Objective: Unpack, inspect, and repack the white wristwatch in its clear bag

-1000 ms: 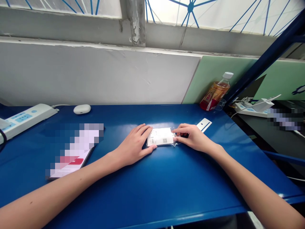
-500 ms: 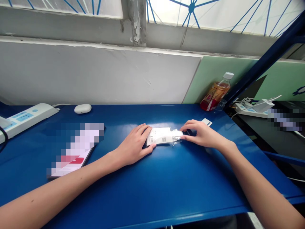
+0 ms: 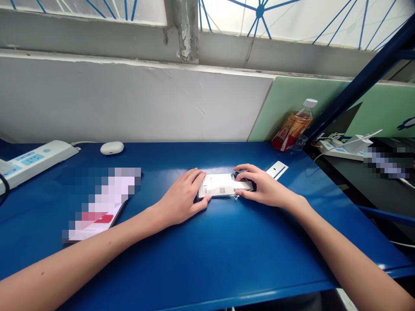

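On the blue desk lies a small clear plastic packet [image 3: 217,185] with a white label printed with a barcode and a QR code. My left hand [image 3: 183,196] is closed on its left end, fingers along the far edge and thumb along the near edge. A pale strip [image 3: 243,185] sticks out at the packet's right end. Around that end my right hand [image 3: 261,185] is closed, fingertips on the far side and thumb on the near side, touching the crinkled plastic. Just behind the right hand lies a white card [image 3: 277,170] with a dark blue stripe, partly covered by the hand.
A phone [image 3: 106,203], partly blurred out, lies left of my forearm. A white earbud case [image 3: 112,148] and a power strip [image 3: 35,162] sit at the back left. A drink bottle [image 3: 293,127] leans at the back right, near a blue metal post [image 3: 353,95].
My right hand has moved left along the packet, its fingertips now nearer the label. More of the striped card shows behind it. My left hand stays in place.
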Demonstrator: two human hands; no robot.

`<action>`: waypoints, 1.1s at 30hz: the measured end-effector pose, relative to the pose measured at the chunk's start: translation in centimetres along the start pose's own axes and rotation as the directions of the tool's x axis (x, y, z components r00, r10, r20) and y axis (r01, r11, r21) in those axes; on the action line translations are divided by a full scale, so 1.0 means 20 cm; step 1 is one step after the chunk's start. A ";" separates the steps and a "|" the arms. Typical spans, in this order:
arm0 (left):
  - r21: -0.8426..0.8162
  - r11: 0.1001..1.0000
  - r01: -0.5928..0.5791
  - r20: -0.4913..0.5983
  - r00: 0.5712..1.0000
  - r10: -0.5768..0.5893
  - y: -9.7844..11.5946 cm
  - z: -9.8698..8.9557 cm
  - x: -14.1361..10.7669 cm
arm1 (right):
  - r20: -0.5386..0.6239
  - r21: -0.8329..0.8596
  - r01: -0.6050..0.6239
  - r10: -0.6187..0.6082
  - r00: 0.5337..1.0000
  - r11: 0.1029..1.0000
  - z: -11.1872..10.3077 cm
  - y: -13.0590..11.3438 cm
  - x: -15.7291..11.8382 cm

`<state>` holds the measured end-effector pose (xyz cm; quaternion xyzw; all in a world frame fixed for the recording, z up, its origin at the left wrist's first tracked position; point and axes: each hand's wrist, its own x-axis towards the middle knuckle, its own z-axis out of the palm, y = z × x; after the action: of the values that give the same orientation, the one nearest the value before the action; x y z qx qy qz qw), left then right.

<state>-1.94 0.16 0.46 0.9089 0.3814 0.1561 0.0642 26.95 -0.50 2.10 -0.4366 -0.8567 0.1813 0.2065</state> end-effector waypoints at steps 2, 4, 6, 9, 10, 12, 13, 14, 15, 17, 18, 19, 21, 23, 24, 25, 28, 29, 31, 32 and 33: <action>0.000 1.000 0.000 -0.004 1.000 0.000 0.00 0.00 0.00 | -0.023 -0.035 0.012 -0.012 1.000 0.999 -0.03 0.01 0.00; -0.008 1.000 0.001 -0.010 1.000 -0.001 0.00 -0.01 0.00 | -0.042 -0.058 0.000 -0.003 0.999 0.998 -0.06 0.03 -0.01; -0.019 1.000 0.000 -0.017 1.000 0.000 0.00 -0.01 0.00 | -0.049 -0.066 -0.048 0.045 0.998 0.997 -0.08 0.05 -0.02; -0.028 1.000 -0.001 -0.033 0.999 0.000 0.00 -0.01 0.00 | -0.076 -0.076 -0.108 0.102 0.992 0.991 -0.12 0.08 -0.03; -0.029 1.000 0.000 -0.038 0.999 -0.001 0.00 -0.01 0.00 | -0.090 -0.073 -0.108 0.102 0.991 0.991 -0.13 0.08 -0.03; -0.025 1.000 0.000 -0.046 0.999 -0.001 0.00 0.00 0.00 | -0.129 -0.049 -0.097 0.090 0.988 0.994 -0.14 0.09 -0.03; -0.022 1.000 0.000 -0.047 0.999 -0.001 0.00 0.00 0.00 | -0.162 -0.028 -0.095 0.089 0.983 0.995 -0.14 0.09 -0.03; -0.019 1.000 0.001 -0.047 0.999 -0.002 0.00 0.00 0.00 | -0.210 -0.001 -0.096 0.094 0.973 0.995 -0.15 0.10 -0.03; -0.017 1.000 0.002 -0.046 0.999 -0.002 0.00 0.00 0.00 | -0.272 0.037 -0.102 0.108 0.956 0.994 -0.15 0.10 -0.03; -0.017 1.000 0.002 -0.042 0.999 -0.003 0.00 -0.01 0.00 | -0.415 0.165 -0.115 0.175 0.893 0.980 -0.15 0.11 -0.03; -0.018 1.000 0.002 -0.039 0.999 -0.003 0.00 -0.01 0.00 | -0.477 0.257 -0.112 0.227 0.849 0.960 -0.15 0.11 -0.02; -0.019 1.000 0.002 -0.036 0.999 -0.002 0.00 -0.01 0.00 | -0.524 0.359 -0.100 0.289 0.801 0.928 -0.14 0.12 -0.02; -0.020 1.000 0.002 -0.032 0.999 -0.002 0.00 -0.01 -0.01 | -0.547 0.555 -0.064 0.422 0.723 0.829 -0.13 0.12 0.00; -0.021 1.000 0.006 -0.028 1.000 -0.007 0.00 0.00 -0.01 | -0.486 0.714 -0.029 0.526 0.698 0.700 -0.11 0.11 0.02; -0.019 1.000 0.010 -0.024 1.000 -0.010 0.00 0.00 -0.01 | -0.433 0.780 -0.017 0.559 0.707 0.626 -0.10 0.09 0.03; -0.017 1.000 0.014 -0.019 1.000 -0.015 0.00 0.00 -0.01 | -0.370 0.837 -0.010 0.578 0.728 0.547 -0.09 0.08 0.04; -0.003 1.000 0.022 0.003 1.000 -0.022 0.00 0.00 -0.01 | -0.173 0.946 -0.025 0.567 0.805 0.324 -0.06 0.01 0.05; 0.003 1.000 0.025 0.011 1.000 -0.025 0.00 0.00 -0.01 | -0.119 0.964 -0.039 0.554 0.824 0.264 -0.05 -0.02 0.06; 0.012 0.999 0.035 0.026 0.999 -0.035 0.00 0.00 -0.01 | -0.044 0.983 -0.058 0.527 0.849 0.175 -0.04 -0.06 0.08; 0.014 0.999 0.041 0.032 0.999 -0.042 0.00 0.00 -0.01 | -0.023 0.988 -0.060 0.514 0.857 0.144 -0.03 -0.09 0.09; 0.014 0.999 0.048 0.036 0.998 -0.049 0.00 0.00 -0.01 | -0.009 0.991 -0.061 0.502 0.865 0.123 -0.03 -0.11 0.12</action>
<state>-2.03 0.03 0.52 0.9025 0.4030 0.1353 0.0690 24.53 0.25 4.14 -0.3843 -0.3892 0.6386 0.5413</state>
